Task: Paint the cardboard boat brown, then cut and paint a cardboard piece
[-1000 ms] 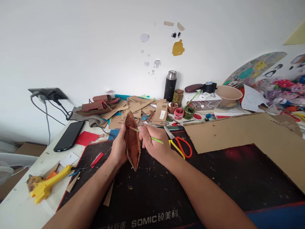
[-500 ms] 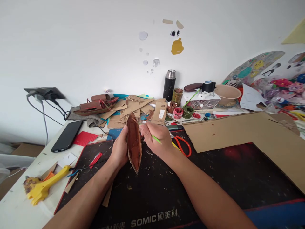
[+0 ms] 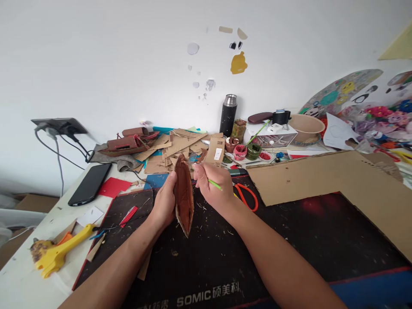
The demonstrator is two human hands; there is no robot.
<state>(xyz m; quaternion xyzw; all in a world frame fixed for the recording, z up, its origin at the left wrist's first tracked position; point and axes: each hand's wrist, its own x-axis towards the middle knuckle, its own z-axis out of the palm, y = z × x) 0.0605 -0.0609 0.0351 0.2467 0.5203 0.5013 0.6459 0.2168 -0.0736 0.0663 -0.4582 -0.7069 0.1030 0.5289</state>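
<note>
A small brown boat-shaped cardboard hull [image 3: 184, 195] stands nearly upright over the dark mat, its hollow inside facing me. My left hand [image 3: 165, 199] grips its left side, thumb along the edge. At the hull's upper right, my right hand [image 3: 214, 182] is closed around a thin green brush [image 3: 215, 185]; its tip is hidden by the fingers and the hull edge. Open jars of brown [image 3: 232, 144], pink [image 3: 240, 152] and green paint [image 3: 254, 151] are behind my right hand, with another green brush leaning from the pink one.
Cardboard scraps [image 3: 183, 143] and a brown model boat [image 3: 127, 143] lie at the back. Orange-handled scissors [image 3: 247, 197] rest right of my right hand. A phone [image 3: 90, 184] and yellow glue gun [image 3: 62, 253] are at left, a large cardboard sheet [image 3: 299, 178] at right.
Both hands and the hull have shifted slightly right and a little down. The brush has moved right with my right hand.
</note>
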